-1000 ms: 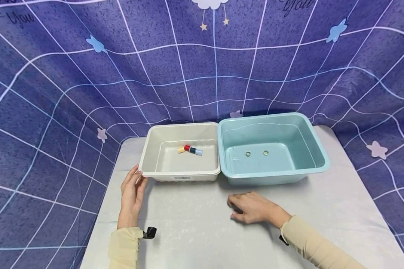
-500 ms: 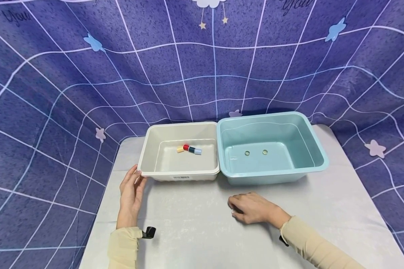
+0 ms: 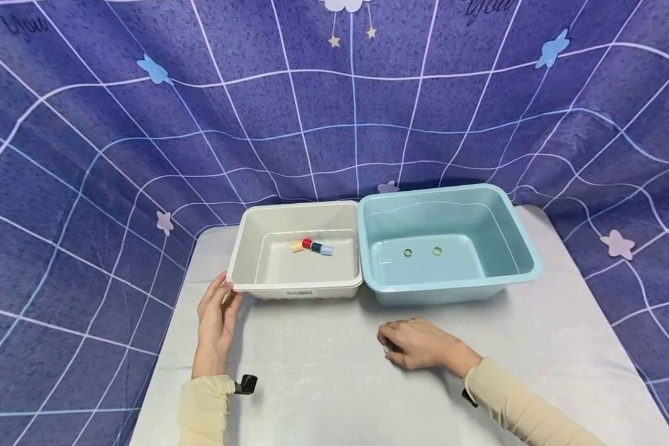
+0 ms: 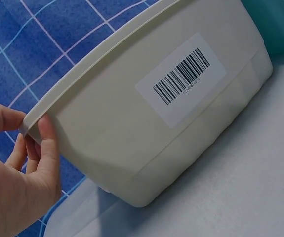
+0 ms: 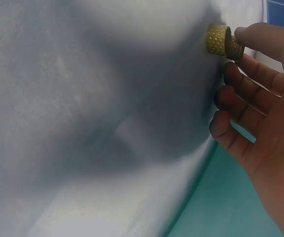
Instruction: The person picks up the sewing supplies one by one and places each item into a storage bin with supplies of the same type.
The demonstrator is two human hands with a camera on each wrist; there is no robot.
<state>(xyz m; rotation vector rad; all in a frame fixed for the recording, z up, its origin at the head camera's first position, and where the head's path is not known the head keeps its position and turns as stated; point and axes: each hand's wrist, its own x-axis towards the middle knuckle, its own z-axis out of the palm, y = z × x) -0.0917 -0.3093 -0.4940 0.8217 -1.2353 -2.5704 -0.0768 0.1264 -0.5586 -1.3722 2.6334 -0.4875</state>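
My left hand [image 3: 214, 322] pinches the front left corner of the white plastic bin [image 3: 295, 287], thumb and fingertips on its rim. My right hand [image 3: 420, 344] is low over the table, in front of the blue bin [image 3: 451, 286]. In the right wrist view its thumb and forefinger pinch a gold dimpled ring thimble [image 5: 217, 40]; whether it is one split band or two, I cannot tell. Small thread spools lie inside the white bin: yellow [image 3: 297, 246], red [image 3: 307, 244], dark [image 3: 316, 247] and light blue [image 3: 326, 250]. Two small rings, one left [image 3: 407, 253] and one right [image 3: 437, 251], lie in the blue bin.
Both bins stand side by side at the back of a table with a pale cloth [image 3: 312, 371]. A barcode label [image 4: 182, 79] is on the white bin's front. Behind hangs a purple curtain [image 3: 323, 155] with a grid and stars.
The whole head view shifts slightly. The right fingers close up a little; both hands otherwise keep their places, and the bins and their contents stay put.
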